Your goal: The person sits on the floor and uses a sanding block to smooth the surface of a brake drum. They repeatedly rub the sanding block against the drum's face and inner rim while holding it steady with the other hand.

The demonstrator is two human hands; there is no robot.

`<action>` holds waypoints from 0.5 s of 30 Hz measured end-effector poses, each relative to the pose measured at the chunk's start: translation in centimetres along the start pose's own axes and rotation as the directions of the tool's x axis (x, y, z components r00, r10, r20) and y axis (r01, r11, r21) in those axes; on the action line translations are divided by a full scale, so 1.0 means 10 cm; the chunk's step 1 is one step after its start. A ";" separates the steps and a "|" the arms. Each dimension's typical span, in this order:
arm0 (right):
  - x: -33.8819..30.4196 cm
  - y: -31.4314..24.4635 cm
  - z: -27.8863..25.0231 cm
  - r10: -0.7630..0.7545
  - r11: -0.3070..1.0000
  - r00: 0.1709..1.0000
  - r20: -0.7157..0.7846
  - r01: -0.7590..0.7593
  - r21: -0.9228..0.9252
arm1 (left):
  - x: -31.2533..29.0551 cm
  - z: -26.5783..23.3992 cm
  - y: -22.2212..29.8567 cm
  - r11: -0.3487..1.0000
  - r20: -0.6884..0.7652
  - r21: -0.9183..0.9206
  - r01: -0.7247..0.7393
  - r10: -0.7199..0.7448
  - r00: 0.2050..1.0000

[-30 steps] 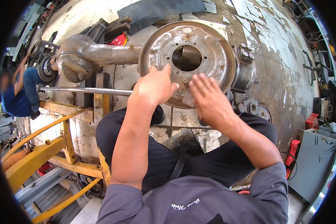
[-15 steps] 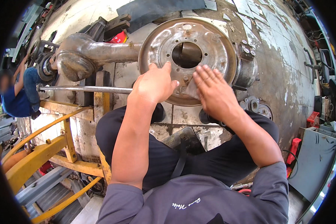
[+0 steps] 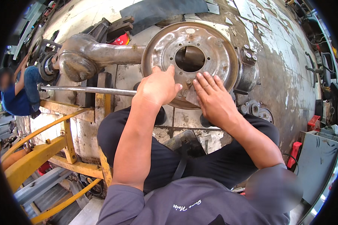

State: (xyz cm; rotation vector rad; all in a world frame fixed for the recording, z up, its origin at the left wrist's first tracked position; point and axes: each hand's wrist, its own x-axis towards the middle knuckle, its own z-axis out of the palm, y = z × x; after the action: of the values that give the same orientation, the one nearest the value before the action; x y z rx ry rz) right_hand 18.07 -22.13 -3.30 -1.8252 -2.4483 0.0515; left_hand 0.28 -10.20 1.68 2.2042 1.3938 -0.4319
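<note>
Stained, cracked workshop floor (image 3: 278, 71) is seen all round. A rusty brake backing plate (image 3: 189, 62) on a rear axle housing (image 3: 94, 58) sits at 12 o'clock, just ahead of the knees. The left hand (image 3: 157, 87) is laid over the plate's lower rim at 7 o'clock, fingers curled, gripping nothing. The right hand (image 3: 213, 98) is pressed flat at 5 o'clock, open, over a small grey sheet, possibly abrasive paper (image 3: 192, 96). Skin could be scraped on the rusty rim or studs if the palm slips. Both wrists are bent forward, forearms extended from 6 o'clock. A long steel rod (image 3: 90, 90) lies at 9 o'clock.
</note>
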 end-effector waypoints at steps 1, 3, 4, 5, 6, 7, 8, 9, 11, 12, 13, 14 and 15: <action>-0.02 -0.05 0.02 -0.006 1.000 1.000 0.000 0.006 -0.029 | 0.00 0.00 0.00 1.000 0.007 -0.008 0.001 -0.001 1.000; -0.03 -0.09 -0.01 -0.034 0.998 0.999 0.002 0.034 0.061 | -0.01 -0.02 0.00 1.000 0.021 -0.023 0.003 -0.003 1.000; -0.01 -0.06 -0.02 -0.043 0.997 0.999 0.008 0.042 0.068 | -0.01 -0.03 0.00 1.000 0.029 -0.018 0.008 -0.008 1.000; 0.01 -0.02 -0.04 -0.051 0.996 0.999 0.014 0.050 0.076 | 0.00 -0.04 0.01 1.000 0.038 -0.013 0.013 -0.012 0.999; 0.03 0.01 -0.08 -0.041 0.991 0.999 0.021 0.038 0.129 | 0.00 -0.04 0.01 1.000 0.045 -0.007 0.017 -0.016 0.999; 0.03 0.01 -0.08 -0.039 0.993 0.999 0.017 0.037 0.115 | 0.00 -0.02 0.01 1.000 0.030 -0.004 0.012 -0.012 0.999; 0.02 0.01 -0.08 -0.037 0.994 0.999 0.013 0.035 0.101 | 0.01 0.01 -0.01 1.000 0.013 -0.002 0.007 -0.007 1.000; 0.02 0.00 -0.07 -0.034 0.996 0.999 0.009 0.033 0.087 | 0.02 0.03 -0.01 1.000 -0.003 0.001 0.003 -0.003 1.000; -0.01 -0.06 -0.02 -0.042 0.997 0.999 -0.003 0.042 0.062 | -0.01 -0.06 0.02 1.000 0.061 -0.025 0.017 -0.016 0.998; -0.02 -0.07 -0.02 -0.048 0.996 0.999 -0.001 0.048 0.076 | -0.02 -0.10 0.03 0.999 0.094 -0.037 0.026 -0.022 0.995; -0.04 -0.07 -0.02 -0.050 0.995 0.999 0.006 0.050 0.088 | -0.02 -0.11 0.03 0.999 0.095 -0.037 0.024 -0.020 0.995; -0.01 -0.04 -0.08 -0.049 0.991 0.999 0.014 0.047 0.124 | -0.02 -0.11 0.03 0.999 0.096 -0.038 0.022 -0.018 0.995; 0.01 0.00 -0.06 -0.016 0.994 1.000 0.002 0.016 0.105 | -0.02 -0.10 0.02 0.999 0.098 -0.038 0.020 -0.016 0.995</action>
State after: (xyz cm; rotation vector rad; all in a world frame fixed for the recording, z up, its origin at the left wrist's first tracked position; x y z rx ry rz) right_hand 18.11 -22.05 -2.65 -1.7630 -2.4122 0.1787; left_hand 0.40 -9.87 2.71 2.1124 1.3599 -0.5077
